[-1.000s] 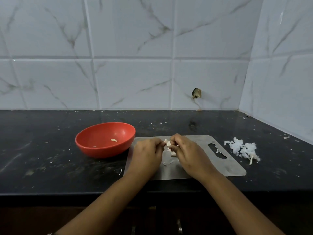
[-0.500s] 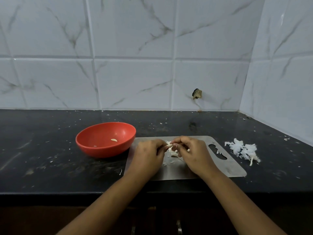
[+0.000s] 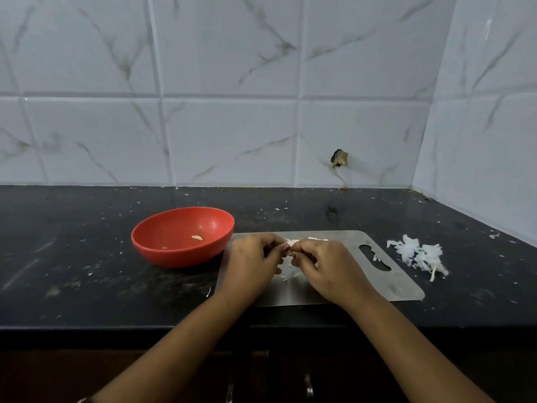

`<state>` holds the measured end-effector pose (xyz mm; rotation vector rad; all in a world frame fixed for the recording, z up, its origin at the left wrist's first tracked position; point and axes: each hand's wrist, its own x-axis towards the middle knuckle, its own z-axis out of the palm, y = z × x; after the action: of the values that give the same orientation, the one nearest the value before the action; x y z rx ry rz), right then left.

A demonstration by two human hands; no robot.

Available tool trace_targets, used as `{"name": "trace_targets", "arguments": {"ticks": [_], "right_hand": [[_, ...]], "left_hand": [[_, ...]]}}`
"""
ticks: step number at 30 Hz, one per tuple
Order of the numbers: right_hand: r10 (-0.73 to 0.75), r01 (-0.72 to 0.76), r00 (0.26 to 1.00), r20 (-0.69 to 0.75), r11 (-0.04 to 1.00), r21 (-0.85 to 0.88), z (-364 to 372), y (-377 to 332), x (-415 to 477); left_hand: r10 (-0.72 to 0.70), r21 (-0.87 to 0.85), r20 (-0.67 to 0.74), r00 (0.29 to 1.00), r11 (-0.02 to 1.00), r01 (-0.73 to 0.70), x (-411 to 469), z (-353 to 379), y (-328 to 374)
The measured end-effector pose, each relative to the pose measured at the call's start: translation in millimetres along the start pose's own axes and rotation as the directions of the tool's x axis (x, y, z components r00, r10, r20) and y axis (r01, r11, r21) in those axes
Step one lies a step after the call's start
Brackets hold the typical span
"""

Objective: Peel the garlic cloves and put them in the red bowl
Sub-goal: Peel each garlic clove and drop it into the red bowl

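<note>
Centrally, over the metal cutting board [image 3: 401, 286], both hands are held together; the left hand [image 3: 251, 264] and right hand [image 3: 325, 266] are curled, fingertips meeting above the board's far half; a garlic clove [image 3: 290, 245] is pinched between them, clasped from both sides; only a white bit of it and its skin is seen, the rest is hidden by fingers; whether it is fully peeled cannot be told. Loose peel scraps [image 3: 287, 276] are scattered on the board under the hands. The red bowl [image 3: 162, 253] is set just left of the board, touching or nearly touching its left edge; one peeled clove [image 3: 197, 237] is seen inside it. A pile of white skins [image 3: 415, 253] is laid on the black counter [image 3: 87, 271] just right of the board, apart from it. A chipped spot [image 3: 338, 159] is seen on the tiled wall behind the board.
</note>
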<state>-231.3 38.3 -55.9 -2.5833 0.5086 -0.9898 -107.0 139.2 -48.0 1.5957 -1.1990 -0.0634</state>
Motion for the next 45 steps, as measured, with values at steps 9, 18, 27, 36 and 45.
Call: {"name": "trace_targets", "arguments": {"ticks": [9, 18, 27, 36, 45], "right_hand": [[-0.173, 0.157, 0.984, -0.037, 0.953, -0.258, 0, -7, -2], [-0.121, 0.116, 0.992, -0.040, 0.986, -0.116, 2, -7, 2], [0.045, -0.027, 0.996, -0.075, 0.975, 0.222, 0, -7, 4], [0.175, -0.144, 0.984, -0.040, 0.902, 0.408, -8, -13, 4], [0.321, -0.234, 0.946, -0.034, 0.755, 0.613, -12, -12, 5]], "left_hand": [[-0.238, -0.210, 0.062, 0.969, 0.946, 0.246, 6, -2, -6], [-0.303, -0.389, 0.157, 0.940, 0.856, 0.341, 6, -2, -1], [-0.260, -0.445, 0.200, 0.945, 0.835, 0.324, 4, 0, -1], [-0.164, -0.365, 0.156, 0.974, 0.907, 0.212, 2, -1, 3], [-0.135, -0.263, 0.044, 0.990, 0.954, 0.142, 1, -1, 0]]}}
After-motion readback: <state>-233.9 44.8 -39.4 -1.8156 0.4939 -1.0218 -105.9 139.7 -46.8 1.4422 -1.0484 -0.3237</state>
